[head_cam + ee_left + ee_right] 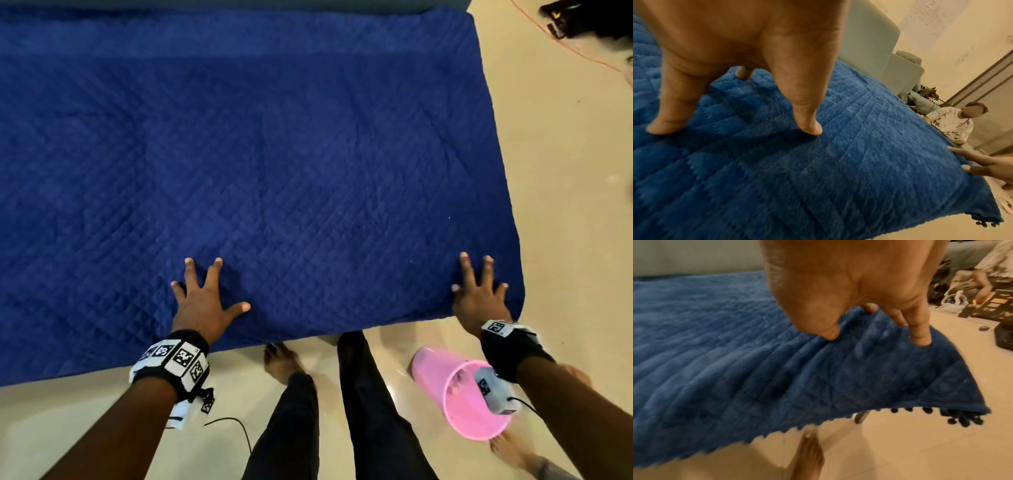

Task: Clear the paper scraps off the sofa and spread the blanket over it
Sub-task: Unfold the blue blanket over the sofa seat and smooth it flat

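Observation:
A quilted dark blue blanket [274,154] lies spread flat over the sofa seat and hangs a little over the front edge. My left hand [205,294] presses on it near the front edge with fingers splayed; the left wrist view shows the fingertips [809,128] on the blanket [838,162]. My right hand [478,291] rests flat with spread fingers on the blanket's front right corner [859,378], which has a pompom trim [953,417]. The pale sofa back [869,40] shows behind the blanket. No paper scraps are in view.
A pink bin [459,394] lies tipped on the beige floor beside my right leg. My bare feet [281,359] stand at the sofa's front. A sofa leg [861,417] shows under the corner. Another person [953,123] sits to the right, near equipment [992,305] on the floor.

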